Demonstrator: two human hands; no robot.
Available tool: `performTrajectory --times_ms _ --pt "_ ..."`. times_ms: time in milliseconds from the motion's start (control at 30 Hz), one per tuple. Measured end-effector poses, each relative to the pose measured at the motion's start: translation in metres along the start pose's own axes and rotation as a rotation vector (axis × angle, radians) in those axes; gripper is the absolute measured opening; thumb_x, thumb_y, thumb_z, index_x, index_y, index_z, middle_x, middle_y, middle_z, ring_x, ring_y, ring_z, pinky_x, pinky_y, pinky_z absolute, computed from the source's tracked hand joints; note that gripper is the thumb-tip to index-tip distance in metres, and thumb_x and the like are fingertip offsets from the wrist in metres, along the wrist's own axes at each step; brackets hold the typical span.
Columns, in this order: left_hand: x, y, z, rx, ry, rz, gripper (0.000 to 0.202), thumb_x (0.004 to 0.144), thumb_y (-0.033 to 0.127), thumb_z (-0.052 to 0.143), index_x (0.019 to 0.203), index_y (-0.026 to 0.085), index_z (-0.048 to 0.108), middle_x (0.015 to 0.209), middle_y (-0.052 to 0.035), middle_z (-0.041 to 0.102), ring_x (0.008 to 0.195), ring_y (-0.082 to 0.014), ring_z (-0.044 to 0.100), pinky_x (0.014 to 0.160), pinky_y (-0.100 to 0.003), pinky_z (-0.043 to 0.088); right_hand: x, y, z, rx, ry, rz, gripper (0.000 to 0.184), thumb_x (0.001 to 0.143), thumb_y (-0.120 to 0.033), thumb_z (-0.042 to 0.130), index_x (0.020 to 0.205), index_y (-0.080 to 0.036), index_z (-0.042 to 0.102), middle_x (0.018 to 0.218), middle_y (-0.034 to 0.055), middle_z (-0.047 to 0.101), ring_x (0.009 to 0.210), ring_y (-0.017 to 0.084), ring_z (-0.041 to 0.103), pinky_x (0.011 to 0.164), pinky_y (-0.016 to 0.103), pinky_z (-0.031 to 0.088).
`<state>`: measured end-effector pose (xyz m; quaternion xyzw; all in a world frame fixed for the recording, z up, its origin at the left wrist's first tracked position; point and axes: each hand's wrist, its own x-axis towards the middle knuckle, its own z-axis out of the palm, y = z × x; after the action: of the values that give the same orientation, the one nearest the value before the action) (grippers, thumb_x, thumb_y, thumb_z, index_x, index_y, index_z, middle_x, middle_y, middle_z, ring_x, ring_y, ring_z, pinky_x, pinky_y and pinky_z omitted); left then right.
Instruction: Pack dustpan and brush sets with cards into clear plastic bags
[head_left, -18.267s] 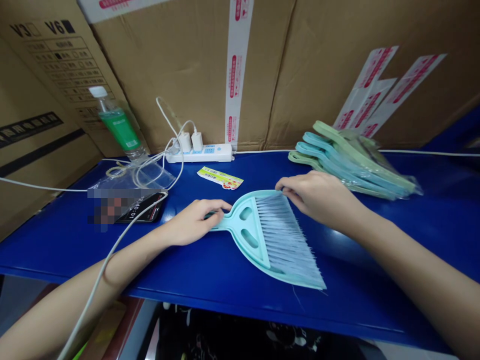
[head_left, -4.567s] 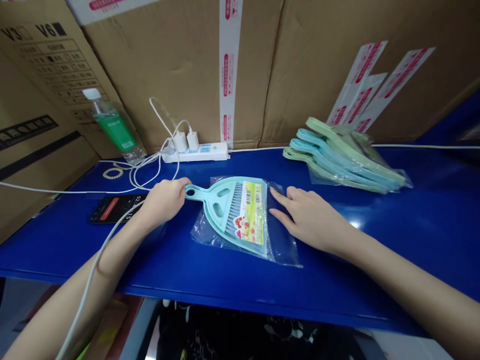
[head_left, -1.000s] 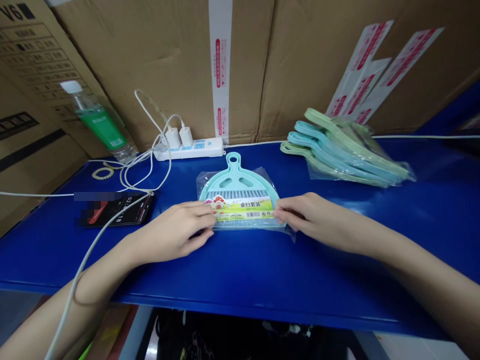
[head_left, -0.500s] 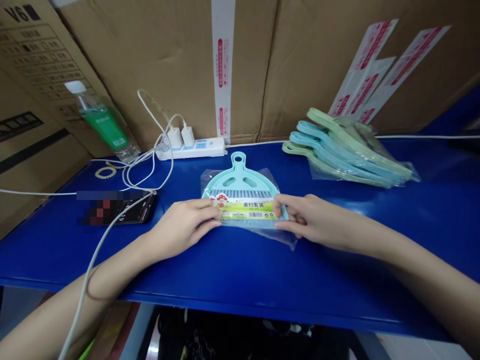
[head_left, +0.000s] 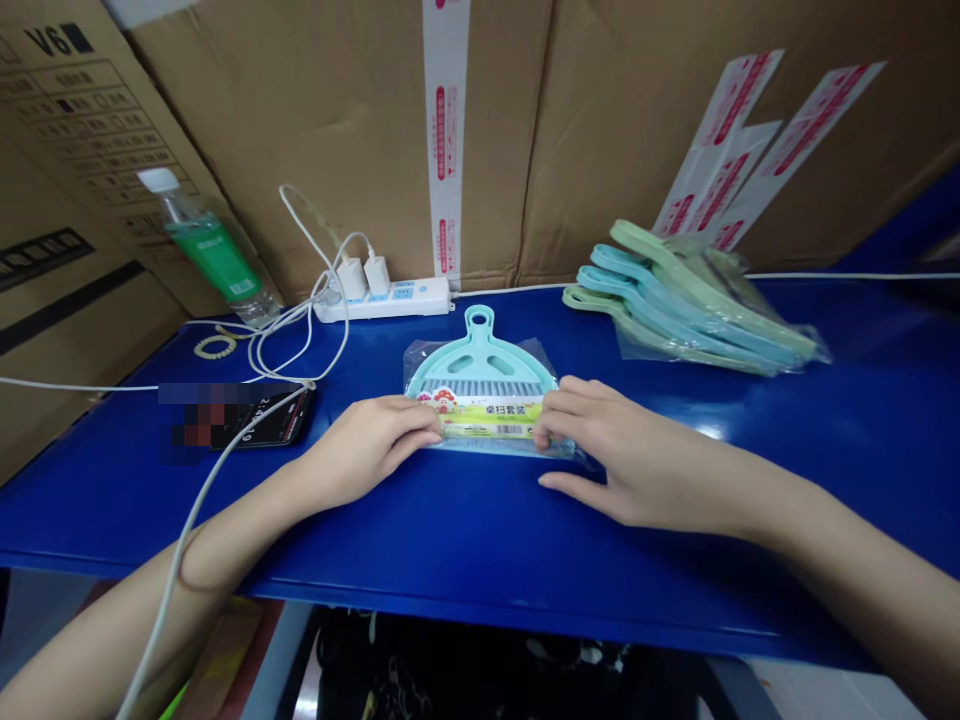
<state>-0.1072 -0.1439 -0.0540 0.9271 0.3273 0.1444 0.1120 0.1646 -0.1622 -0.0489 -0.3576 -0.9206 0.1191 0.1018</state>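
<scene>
A light-blue dustpan and brush set (head_left: 484, 365) lies on the blue table with its handle pointing away from me. It is in a clear plastic bag, and a printed label (head_left: 491, 415) crosses it below the grey bristles. My left hand (head_left: 375, 435) has fingers and thumb closed at the bag's left front edge. On the right side, my right hand (head_left: 607, 450) rests its bent fingers over the label's end and the bag. Its thumb stands well apart, in front of the bag. What lies under the right fingertips is hidden.
Several bagged green and blue dustpan sets (head_left: 690, 300) are stacked at the back right. A white power strip (head_left: 390, 300) with chargers, a green-labelled bottle (head_left: 217, 255), a phone (head_left: 274, 420) and a coiled ring (head_left: 215, 347) are left. A white cable (head_left: 184, 540) crosses my left forearm.
My right thumb has come away from the bag and spread toward me, while its fingers moved over the label's end. The loose plastic flap at the front no longer sticks out. My left hand stays.
</scene>
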Motion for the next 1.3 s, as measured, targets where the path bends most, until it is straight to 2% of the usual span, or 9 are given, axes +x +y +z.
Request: performTrajectory --times_ms 133,300,400,533,667,867,1067,1167,1300 --pt "-0.001 0.002 -0.004 -0.008 -0.027 0.016 0.026 0.099 0.024 0.041 0.090 0.018 0.064 0.089 -0.0030 0.069 0.084 -0.0164 0.063 0.076 -0.028 0.049 0.001 0.002 0.005 -0.034 -0.010 -0.008 0.021 0.091 -0.019 0.043 0.075 -0.020 0.056 0.078 0.0062 0.062 0.081 0.023 0.055 0.081 0.043 0.043" --pt "-0.002 0.011 -0.014 -0.043 -0.152 -0.031 0.027 0.098 0.026 0.042 0.087 0.019 0.065 0.085 -0.0019 0.067 0.082 -0.0161 0.059 0.074 -0.027 0.045 0.000 -0.002 0.005 0.002 -0.023 -0.010 0.024 0.091 -0.016 0.040 0.070 -0.021 0.050 0.070 0.0033 0.060 0.072 0.019 0.054 0.072 0.036 0.041" --pt "-0.002 0.014 -0.016 -0.067 -0.175 -0.053 0.026 0.097 0.026 0.045 0.081 0.019 0.064 0.079 -0.0005 0.065 0.080 -0.0159 0.057 0.071 -0.025 0.044 0.000 -0.004 0.004 0.068 -0.014 0.028 0.022 0.090 -0.018 0.041 0.070 -0.021 0.050 0.070 0.0029 0.060 0.067 0.017 0.054 0.065 0.032 0.040" --pt "-0.002 0.013 -0.013 -0.051 -0.124 -0.066 0.022 0.095 0.023 0.046 0.082 0.018 0.063 0.082 -0.0005 0.064 0.078 -0.0143 0.059 0.071 -0.025 0.044 0.003 -0.004 0.005 0.184 0.048 0.128 0.025 0.090 -0.022 0.043 0.066 -0.022 0.047 0.062 0.0002 0.058 0.058 0.014 0.052 0.055 0.027 0.036" --pt "-0.002 0.011 -0.007 -0.028 -0.066 -0.088 0.018 0.093 0.021 0.048 0.082 0.018 0.062 0.086 -0.0009 0.062 0.076 -0.0129 0.060 0.068 -0.023 0.044 0.006 -0.003 0.010 0.202 0.101 0.213 0.025 0.088 -0.023 0.046 0.063 -0.022 0.045 0.053 -0.0031 0.052 0.047 0.011 0.046 0.050 0.025 0.032" --pt "-0.001 0.009 0.000 0.024 0.000 -0.122 0.013 0.090 0.017 0.050 0.083 0.017 0.061 0.082 -0.0003 0.062 0.067 -0.0115 0.058 0.060 -0.022 0.043 0.010 -0.002 0.017 0.187 0.155 0.277 0.012 0.081 -0.015 0.049 0.074 -0.023 0.043 0.048 -0.0082 0.045 0.042 0.011 0.043 0.047 0.024 0.031" --pt "-0.001 0.011 0.006 0.085 0.043 -0.174 0.014 0.089 0.013 0.048 0.080 0.016 0.058 0.081 -0.0010 0.060 0.062 -0.0112 0.057 0.056 -0.022 0.042 0.012 -0.005 0.020 0.125 0.190 0.345 0.013 0.079 -0.015 0.047 0.085 -0.024 0.039 0.044 -0.0117 0.039 0.038 0.012 0.041 0.045 0.024 0.028" --pt "-0.002 0.013 0.009 0.113 0.085 -0.206 0.013 0.086 0.008 0.048 0.088 0.016 0.058 0.084 -0.0012 0.062 0.066 -0.0125 0.058 0.056 -0.023 0.043 0.012 -0.007 0.021 0.084 0.216 0.348 0.014 0.079 -0.014 0.044 0.088 -0.023 0.038 0.044 -0.0118 0.037 0.037 0.012 0.041 0.044 0.025 0.027" --pt "-0.002 0.014 0.012 0.326 0.153 -0.056 0.023 0.087 0.006 0.048 0.100 0.018 0.062 0.090 -0.0046 0.063 0.080 -0.0193 0.055 0.063 -0.029 0.041 0.011 -0.009 0.022 0.038 0.250 0.327 0.016 0.077 -0.013 0.042 0.088 -0.023 0.040 0.043 -0.0125 0.034 0.036 0.012 0.038 0.044 0.024 0.025"
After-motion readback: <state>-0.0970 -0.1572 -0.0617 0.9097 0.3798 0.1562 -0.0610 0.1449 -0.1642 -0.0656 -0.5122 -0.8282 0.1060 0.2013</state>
